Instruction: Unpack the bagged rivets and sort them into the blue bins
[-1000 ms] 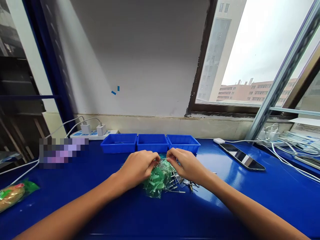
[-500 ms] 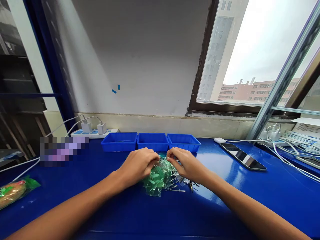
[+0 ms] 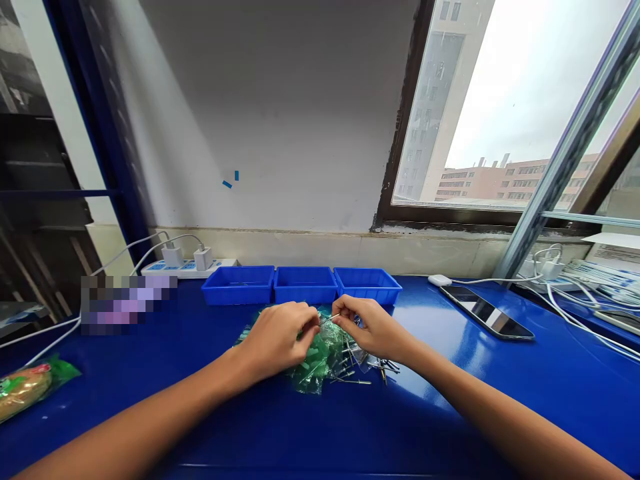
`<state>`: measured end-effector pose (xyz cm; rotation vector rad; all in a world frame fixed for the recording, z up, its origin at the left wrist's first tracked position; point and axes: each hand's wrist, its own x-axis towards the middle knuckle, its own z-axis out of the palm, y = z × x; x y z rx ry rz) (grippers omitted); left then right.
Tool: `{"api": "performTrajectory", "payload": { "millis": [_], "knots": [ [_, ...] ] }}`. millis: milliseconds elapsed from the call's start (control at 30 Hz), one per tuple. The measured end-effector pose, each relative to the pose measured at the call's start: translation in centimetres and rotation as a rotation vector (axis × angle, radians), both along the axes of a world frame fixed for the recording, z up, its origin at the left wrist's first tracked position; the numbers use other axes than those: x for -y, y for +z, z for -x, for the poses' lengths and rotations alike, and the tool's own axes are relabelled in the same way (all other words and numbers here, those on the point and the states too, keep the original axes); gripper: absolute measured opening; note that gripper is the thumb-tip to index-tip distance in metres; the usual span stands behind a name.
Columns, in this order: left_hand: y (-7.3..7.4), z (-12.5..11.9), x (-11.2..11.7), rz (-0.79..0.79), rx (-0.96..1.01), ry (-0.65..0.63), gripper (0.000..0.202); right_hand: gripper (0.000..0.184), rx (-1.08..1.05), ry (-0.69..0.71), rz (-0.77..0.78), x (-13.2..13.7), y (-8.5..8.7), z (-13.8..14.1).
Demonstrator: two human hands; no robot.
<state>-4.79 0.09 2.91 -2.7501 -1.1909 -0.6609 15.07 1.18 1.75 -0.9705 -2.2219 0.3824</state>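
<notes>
Between my two hands is a thin metal pin, apparently a blind rivet [image 3: 329,319], slanting up to the right. My right hand [image 3: 369,327] pinches its upper end between thumb and fingertips. My left hand [image 3: 284,335] is closed around the lower end, and its fingers hide that tip. Under and behind the hands lies crinkled green plastic wrapping [image 3: 316,363], partly covered by the left hand. A loose pile of similar blind rivets [image 3: 356,381], some with darker or brass-coloured parts, lies beside the wrapping under my right hand.
Three blue bins, left [image 3: 239,287], middle [image 3: 305,287] and right [image 3: 369,287], stand in a row behind the hands. A phone [image 3: 487,312] and white cables [image 3: 575,320] lie at right. A power strip [image 3: 220,267] and a wrapped bread [image 3: 30,387] are at left.
The blind rivet now slants more steeply. My left hand has shifted slightly and its thumb has lowered, showing more green wrapping to its left. The right hand is nearly unmoved.
</notes>
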Motion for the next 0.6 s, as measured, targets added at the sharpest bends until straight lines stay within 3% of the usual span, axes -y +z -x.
{"api": "performTrajectory", "payload": {
  "millis": [400,600],
  "knots": [
    [1.2,0.1,0.1,0.019,0.038,0.073,0.019,0.014,0.03,-0.065,-0.303,0.5,-0.4,0.4],
    [1.0,0.1,0.0,0.035,0.069,0.087,0.015,0.013,0.096,-0.084,-0.341,0.3,-0.4,0.4]
  ]
}}
